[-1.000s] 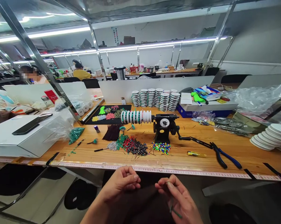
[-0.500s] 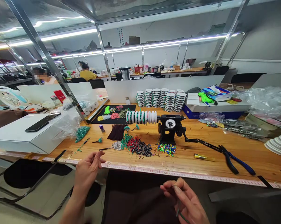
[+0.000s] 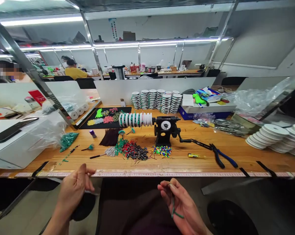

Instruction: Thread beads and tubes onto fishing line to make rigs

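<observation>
My right hand (image 3: 181, 204) is held in front of the table's near edge, thumb and forefinger pinched on a green cord (image 3: 173, 205) whose lower part hangs bent across the palm. To the left, my left hand (image 3: 73, 187) is just below the table edge with fingers curled and thumb pressed to them. Whatever it may grip is too fine to make out. Beyond the hands lie piles of green tubes (image 3: 122, 144), red and black tubes (image 3: 139, 152), silver beads (image 3: 110, 151) and coloured beads (image 3: 162, 150). A thin dark-handled tool (image 3: 95, 157) points into the silver beads.
A black hand-cranked winder (image 3: 163, 133) carries white spools (image 3: 137, 119) on its shaft. Long-nosed pliers (image 3: 218, 156) and a yellow tool (image 3: 196, 156) lie right. Stacked spools (image 3: 165, 101), a white box (image 3: 12, 140) and more spools (image 3: 267, 135) surround the area.
The view has turned right, so the table's things appear further left. My left hand has dropped from over the table edge to below it. More of the green cord shows under my right hand.
</observation>
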Demonstrator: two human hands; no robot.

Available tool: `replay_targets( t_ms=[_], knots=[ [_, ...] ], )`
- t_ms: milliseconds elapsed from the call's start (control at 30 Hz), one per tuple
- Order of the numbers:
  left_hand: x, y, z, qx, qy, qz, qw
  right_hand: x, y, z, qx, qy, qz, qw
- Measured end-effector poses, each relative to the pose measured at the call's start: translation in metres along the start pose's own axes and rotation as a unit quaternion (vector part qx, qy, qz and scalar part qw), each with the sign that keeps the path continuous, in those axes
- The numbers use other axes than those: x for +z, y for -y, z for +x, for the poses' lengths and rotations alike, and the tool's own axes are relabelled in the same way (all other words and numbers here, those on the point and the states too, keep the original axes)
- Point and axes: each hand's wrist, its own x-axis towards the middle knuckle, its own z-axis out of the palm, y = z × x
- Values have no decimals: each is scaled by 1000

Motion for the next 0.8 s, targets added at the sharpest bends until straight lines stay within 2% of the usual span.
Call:
replay_targets(
  t_ms=[33,67,133,167,200,267,333,367,467,600,800],
  knots=[
    [5,-5,-7,1,96,-37,995,-1,0,1,0,2,9,1000],
    [11,-9,-16,3,209,-67,976,-2,0,3,0,4,15,1000],
    [28,-11,-34,14,404,-67,912,-4,-1,5,-1,4,24,1000],
    [39,-8,-42,24,458,-34,888,-5,-1,7,-2,4,27,1000],
    [53,-1,-50,33,487,10,873,-6,-1,8,-3,3,29,1000],
    [82,23,-63,38,485,98,868,-7,-1,11,-4,1,33,999],
    [109,51,-73,35,444,198,873,-7,0,13,-6,-3,37,999],
    [119,64,-77,41,432,216,875,-7,1,13,-6,-7,38,999],
    [138,91,-83,53,391,240,887,-5,2,13,-7,-18,39,999],
    [141,99,-82,29,338,242,909,-4,-2,9,-4,-18,36,999],
    [146,85,-67,-80,305,172,933,-12,-5,8,2,-2,26,1000]
  ],
)
